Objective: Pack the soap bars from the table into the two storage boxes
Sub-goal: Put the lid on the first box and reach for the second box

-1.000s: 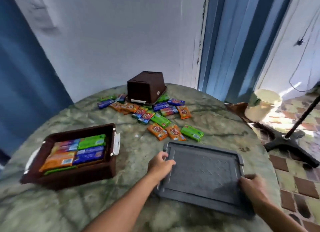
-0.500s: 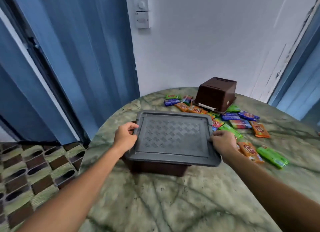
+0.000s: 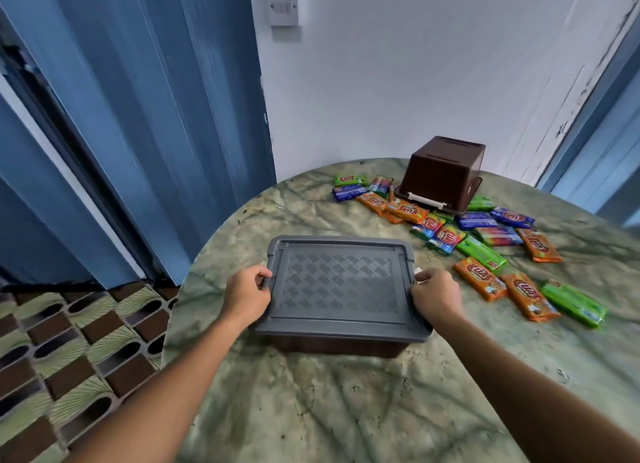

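- The left hand (image 3: 246, 295) curled its fingers round the left edge of the grey lid (image 3: 341, 282), thumb on top.
- The right hand (image 3: 435, 295) gripped the lid's right edge, beside a white latch (image 3: 418, 275) peeping out at its fingertips; whether either latch was fastened could not be told.
- The lid sat flat on the brown storage box (image 3: 337, 347), apparently being closed; its contents were hidden.
- Loose soap bars (image 3: 479, 253) lay scattered on the marble table (image 3: 346, 410) to the right of and beyond the lidded box.
- The second storage box (image 3: 441, 171) stood upside down beyond the lidded box, among the farthest bars.
- Judged next: snap both latches, then turn the second box upright and fill it.
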A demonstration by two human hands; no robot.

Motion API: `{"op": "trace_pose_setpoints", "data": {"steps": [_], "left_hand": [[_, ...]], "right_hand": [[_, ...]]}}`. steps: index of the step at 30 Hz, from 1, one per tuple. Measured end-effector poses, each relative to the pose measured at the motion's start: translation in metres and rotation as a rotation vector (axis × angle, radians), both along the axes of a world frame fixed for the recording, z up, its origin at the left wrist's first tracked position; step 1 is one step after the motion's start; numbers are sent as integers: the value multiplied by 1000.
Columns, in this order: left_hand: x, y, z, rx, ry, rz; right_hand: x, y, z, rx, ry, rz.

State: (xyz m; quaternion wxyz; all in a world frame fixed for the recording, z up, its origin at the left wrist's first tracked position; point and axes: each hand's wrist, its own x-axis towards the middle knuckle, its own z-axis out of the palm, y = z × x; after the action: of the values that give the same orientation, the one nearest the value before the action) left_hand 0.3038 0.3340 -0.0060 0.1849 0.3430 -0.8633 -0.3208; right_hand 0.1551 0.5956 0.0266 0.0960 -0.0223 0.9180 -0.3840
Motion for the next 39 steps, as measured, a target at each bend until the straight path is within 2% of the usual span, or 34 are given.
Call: {"op": "trace_pose_setpoints", "data": {"steps": [4, 8, 11, 13, 16, 17, 21, 23, 24, 28, 30, 32, 34, 36, 39], "left_hand": [[1, -3, -4, -82, 12, -14], [3, -9, -14, 9, 79, -39], [3, -16, -19, 72, 61, 10], [3, -18, -14, 264, 46, 118], [4, -17, -5, 764, 63, 240], [4, -17, -5, 865, 64, 257], [-1, -21, -3, 926, 37, 292], [-5, -20, -2, 859, 30, 257], [-5, -17, -1, 765, 24, 226], [10, 8, -5, -29, -122, -47], [15, 12, -3, -234, -225, -164], [12, 7, 0, -377, -333, -217], [10, 5, 0, -434, -368, -221], [11, 3, -4, -399, -345, -214], [12, 2, -12, -294, -191, -179]], "right_hand": [[1, -2, 1, 25, 7, 3], [-6, 1, -9, 19, 10, -3], [-10, 4, -16, 14, 4, -26], [-10, 4, -17, -58, -68, -92], [-14, 5, -11, -179, -225, -155], [-15, 5, -7, -211, -289, -166], [-18, 8, 0, -309, -481, -171], [-19, 8, -1, -285, -450, -141], [-17, 6, -3, -215, -373, -114], [10, -12, -16, 389, 85, 150], [22, -16, -24, 482, 132, 292], [23, -16, -25, 528, 136, 348], [21, -16, -25, 583, 148, 347], [21, -17, -26, 594, 157, 345], [20, -15, -23, 523, 184, 345]]}}
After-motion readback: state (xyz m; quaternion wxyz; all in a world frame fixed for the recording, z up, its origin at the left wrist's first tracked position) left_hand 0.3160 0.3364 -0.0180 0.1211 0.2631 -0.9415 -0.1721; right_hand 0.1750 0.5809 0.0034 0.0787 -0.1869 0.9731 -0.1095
